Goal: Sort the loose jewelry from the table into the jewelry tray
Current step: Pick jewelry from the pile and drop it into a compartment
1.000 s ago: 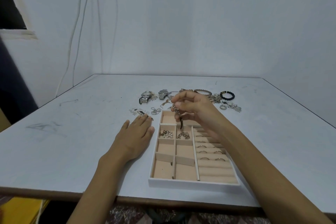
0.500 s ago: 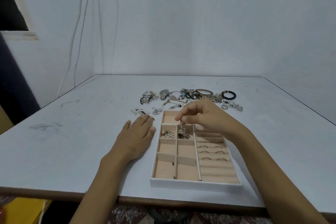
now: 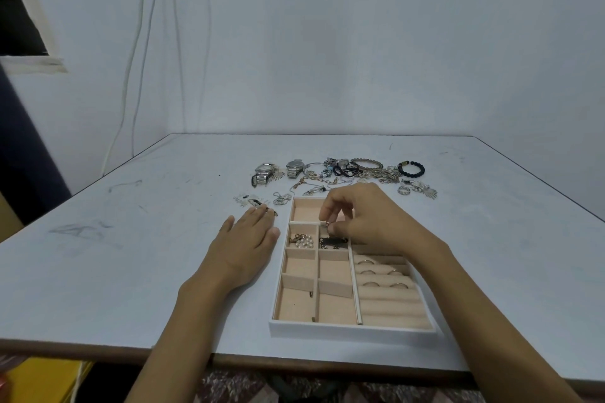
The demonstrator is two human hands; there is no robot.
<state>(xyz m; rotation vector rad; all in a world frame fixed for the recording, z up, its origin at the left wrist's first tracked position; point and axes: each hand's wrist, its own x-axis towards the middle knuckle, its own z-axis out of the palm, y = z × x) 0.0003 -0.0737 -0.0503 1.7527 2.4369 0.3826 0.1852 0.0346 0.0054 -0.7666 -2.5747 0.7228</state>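
Pale grey table (image 3: pixel 147 239), white wall. The right hand (image 3: pixel 370 219), grip narrow, pinches the end of a dark metal chain (image 3: pixel 332 241) resting in a small compartment of the white, beige-lined jewelry tray (image 3: pixel 352 330). The left hand (image 3: pixel 244 245) lies flat alongside, probably steadying. Loose watches and bracelets (image 3: pixel 340 170) beyond.

Right hand (image 3: pixel 363 216) lowered, chain (image 3: pixel 332 241) now lying in tray (image 3: pixel 352 332) compartment

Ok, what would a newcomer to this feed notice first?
The right hand, pinching the end of a dark chain that lies in a compartment of the pink tray. Then the jumble of watches and bracelets on the table just beyond the tray, and the left hand flat on the table beside it.
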